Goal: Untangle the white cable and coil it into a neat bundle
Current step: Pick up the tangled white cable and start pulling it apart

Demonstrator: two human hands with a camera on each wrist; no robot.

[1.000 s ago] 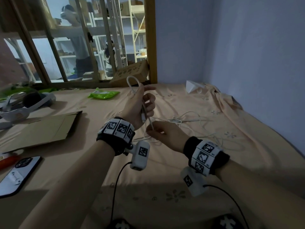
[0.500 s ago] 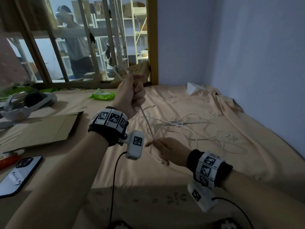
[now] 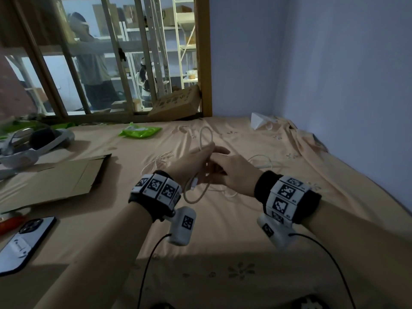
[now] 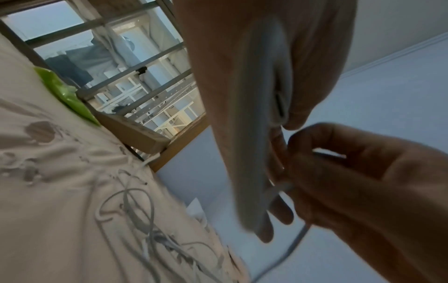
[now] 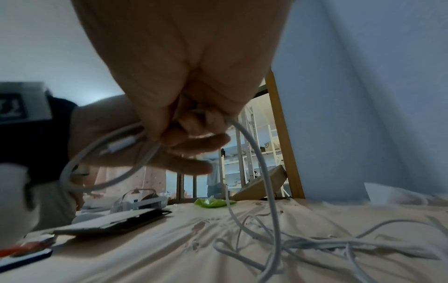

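Observation:
My left hand (image 3: 200, 159) holds two loops of the white cable (image 3: 201, 139) over the bed: one loop stands above the fingers, one hangs below the palm with the plug (image 3: 194, 182) beside it. My right hand (image 3: 223, 172) touches the left and pinches the cable (image 5: 244, 132) where it leaves the loops. In the left wrist view the cable (image 4: 261, 114) lies along the left palm, with the right fingers (image 4: 339, 172) closed on it. The rest of the cable trails down to a loose tangle (image 3: 265, 158) on the peach sheet (image 3: 223, 241), also seen in the right wrist view as a tangle (image 5: 290, 245).
A flat cardboard sheet (image 3: 51, 181), a phone (image 3: 24, 241) and a white headset (image 3: 33, 143) lie on the left. A green packet (image 3: 140, 131) and a cardboard box (image 3: 176, 103) sit by the window. A white paper object (image 3: 258, 121) is in the far corner; the wall (image 3: 345, 108) bounds the right.
My left hand came down from its raised position. My right hand rose from lower right to meet it, bringing cable along; a loop now hangs below the left palm.

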